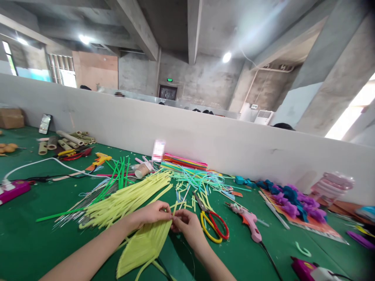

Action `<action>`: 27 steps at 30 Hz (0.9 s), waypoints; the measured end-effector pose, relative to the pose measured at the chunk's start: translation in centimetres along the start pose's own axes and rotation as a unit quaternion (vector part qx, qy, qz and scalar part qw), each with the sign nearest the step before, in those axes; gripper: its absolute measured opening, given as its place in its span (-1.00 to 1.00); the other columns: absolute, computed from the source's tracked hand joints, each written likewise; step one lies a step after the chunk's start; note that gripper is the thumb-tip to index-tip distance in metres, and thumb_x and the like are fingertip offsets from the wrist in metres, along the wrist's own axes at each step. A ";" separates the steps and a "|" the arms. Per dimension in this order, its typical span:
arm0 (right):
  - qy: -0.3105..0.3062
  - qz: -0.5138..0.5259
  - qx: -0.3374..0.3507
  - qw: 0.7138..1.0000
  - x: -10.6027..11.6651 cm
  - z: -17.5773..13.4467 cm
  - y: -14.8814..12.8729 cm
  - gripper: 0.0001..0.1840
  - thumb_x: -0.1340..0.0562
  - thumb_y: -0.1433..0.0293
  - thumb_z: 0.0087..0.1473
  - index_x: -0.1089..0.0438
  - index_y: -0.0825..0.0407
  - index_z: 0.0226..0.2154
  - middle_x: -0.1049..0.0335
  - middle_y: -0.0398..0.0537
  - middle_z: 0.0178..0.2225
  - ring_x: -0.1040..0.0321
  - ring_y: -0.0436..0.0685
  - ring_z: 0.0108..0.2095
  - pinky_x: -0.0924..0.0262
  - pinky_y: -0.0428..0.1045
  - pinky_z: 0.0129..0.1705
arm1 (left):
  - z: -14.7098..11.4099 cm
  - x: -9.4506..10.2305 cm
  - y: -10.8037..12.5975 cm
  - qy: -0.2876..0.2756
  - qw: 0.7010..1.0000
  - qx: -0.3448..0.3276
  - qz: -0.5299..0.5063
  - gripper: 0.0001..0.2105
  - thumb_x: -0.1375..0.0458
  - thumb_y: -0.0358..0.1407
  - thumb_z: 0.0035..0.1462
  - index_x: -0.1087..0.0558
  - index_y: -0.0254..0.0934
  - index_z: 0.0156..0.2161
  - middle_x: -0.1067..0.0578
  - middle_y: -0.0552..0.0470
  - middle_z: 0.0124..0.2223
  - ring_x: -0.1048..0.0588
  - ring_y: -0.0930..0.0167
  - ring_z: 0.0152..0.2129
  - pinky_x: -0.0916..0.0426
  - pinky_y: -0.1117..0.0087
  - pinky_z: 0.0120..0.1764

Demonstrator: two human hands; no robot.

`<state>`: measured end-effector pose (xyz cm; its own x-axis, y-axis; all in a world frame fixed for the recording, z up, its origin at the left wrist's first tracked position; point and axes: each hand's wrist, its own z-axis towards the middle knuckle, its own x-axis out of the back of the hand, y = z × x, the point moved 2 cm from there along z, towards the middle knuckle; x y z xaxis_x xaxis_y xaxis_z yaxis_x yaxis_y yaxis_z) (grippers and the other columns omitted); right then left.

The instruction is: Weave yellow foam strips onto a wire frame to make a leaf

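Note:
A leaf-shaped piece of yellow-green pipe cleaners (140, 248), laid side by side, hangs below my hands over the green table. My left hand (154, 214) is closed in a pinch on its upper edge. Close against it, the fingertips of my right hand (187, 224) pinch the tip of the same piece. What lies exactly between the fingertips is too small to make out. A thin clear thread or wire loops down beneath my right hand. Just behind lies a large bundle of loose yellow pipe cleaners (129, 199). Scissors (215, 224) with red and yellow handles rest right of my hands.
A pink glue gun (247, 220) lies to the right, a yellow glue gun (102, 159) to the left. Teal and green pipe cleaners (202, 179) are scattered behind. Purple and blue fuzzy pieces (293, 199), bamboo pieces (70, 140) and a magenta power strip (14, 191) sit farther out. A white partition (117, 121) bounds the table.

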<state>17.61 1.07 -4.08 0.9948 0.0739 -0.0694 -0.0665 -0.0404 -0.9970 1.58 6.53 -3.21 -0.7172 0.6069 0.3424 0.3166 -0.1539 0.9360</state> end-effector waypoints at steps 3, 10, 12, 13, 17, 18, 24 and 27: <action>-0.003 0.011 0.007 1.000 0.1 0.1 0.1 -0.51 -0.42 0.07 -0.26 -0.37 0.09 -0.39 -0.43 -0.14 -0.58 -0.41 0.07 -0.53 -0.31 -0.01 -0.40 | 0.2 0.0 -0.1 -0.008 1.000 -0.017 -0.020 -0.69 -0.22 -0.08 -0.04 -0.46 -0.32 -0.32 -0.42 0.10 -0.43 -0.34 0.43 -0.47 -0.15 0.47 -0.41; -0.015 0.031 0.023 0.999 -0.1 0.0 0.2 -0.50 -0.43 0.12 -0.24 -0.35 0.06 -0.31 -0.44 -0.17 -0.57 -0.41 0.05 -0.53 -0.30 -0.03 -0.41 | 0.3 0.1 -0.2 -0.010 0.999 -0.031 -0.035 -0.75 -0.20 -0.15 0.00 -0.47 -0.32 -0.31 -0.46 0.07 -0.39 -0.36 0.42 -0.43 -0.17 0.45 -0.35; -0.010 0.029 0.020 0.999 0.0 0.0 0.2 -0.49 -0.43 0.11 -0.25 -0.34 0.06 -0.31 -0.44 -0.17 -0.58 -0.40 0.05 -0.54 -0.30 -0.03 -0.42 | 0.2 0.0 0.1 -0.014 0.999 -0.032 -0.036 -0.75 -0.20 -0.14 0.00 -0.47 -0.31 -0.31 -0.45 0.08 -0.38 -0.35 0.42 -0.43 -0.17 0.45 -0.35; -0.007 0.026 0.018 0.999 0.0 0.0 0.2 -0.49 -0.43 0.11 -0.25 -0.34 0.06 -0.31 -0.44 -0.17 -0.57 -0.40 0.04 -0.55 -0.30 -0.04 -0.43 | 0.1 0.0 0.2 -0.015 0.999 -0.030 -0.037 -0.74 -0.20 -0.13 0.00 -0.47 -0.31 -0.31 -0.45 0.08 -0.38 -0.35 0.41 -0.42 -0.17 0.45 -0.35; -0.003 0.014 0.004 1.000 0.3 0.1 0.4 -0.45 -0.42 0.07 -0.26 -0.33 0.06 -0.29 -0.45 -0.16 -0.57 -0.39 0.04 -0.57 -0.29 -0.04 -0.46 | -0.3 0.1 0.6 -0.024 0.999 -0.009 -0.046 -0.70 -0.21 -0.08 -0.01 -0.47 -0.30 -0.30 -0.45 0.07 -0.35 -0.36 0.40 -0.40 -0.17 0.44 -0.33; -0.006 0.013 0.003 1.000 0.3 0.1 0.5 -0.45 -0.42 0.07 -0.25 -0.33 0.06 -0.29 -0.45 -0.16 -0.57 -0.39 0.04 -0.57 -0.29 -0.04 -0.46 | -0.4 0.1 0.7 -0.028 0.998 -0.004 -0.050 -0.69 -0.22 -0.08 -0.01 -0.47 -0.30 -0.29 -0.45 0.07 -0.35 -0.36 0.40 -0.39 -0.17 0.44 -0.32; -0.017 0.008 0.013 1.000 0.3 0.1 0.5 -0.45 -0.41 0.06 -0.24 -0.33 0.06 -0.29 -0.42 -0.18 -0.57 -0.41 0.05 -0.55 -0.29 -0.05 -0.44 | -0.9 0.3 1.4 -0.043 0.994 0.032 -0.093 -0.65 -0.28 -0.07 -0.08 -0.48 -0.31 -0.26 -0.46 0.06 -0.33 -0.37 0.39 -0.36 -0.18 0.43 -0.30; -0.022 -0.001 0.009 1.000 0.2 -0.1 0.1 -0.44 -0.40 0.05 -0.24 -0.32 0.07 -0.28 -0.42 -0.18 -0.57 -0.40 0.04 -0.55 -0.26 -0.06 -0.46 | -0.9 0.3 1.6 -0.045 0.993 0.026 -0.104 -0.65 -0.30 -0.09 -0.11 -0.49 -0.32 -0.28 -0.47 0.06 -0.33 -0.38 0.39 -0.35 -0.18 0.43 -0.28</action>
<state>17.85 1.02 -4.21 0.9906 0.1181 -0.0687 -0.0665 -0.0229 -0.9975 1.28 5.77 -1.48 -0.7120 0.6897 0.1319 0.2008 0.0200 0.9794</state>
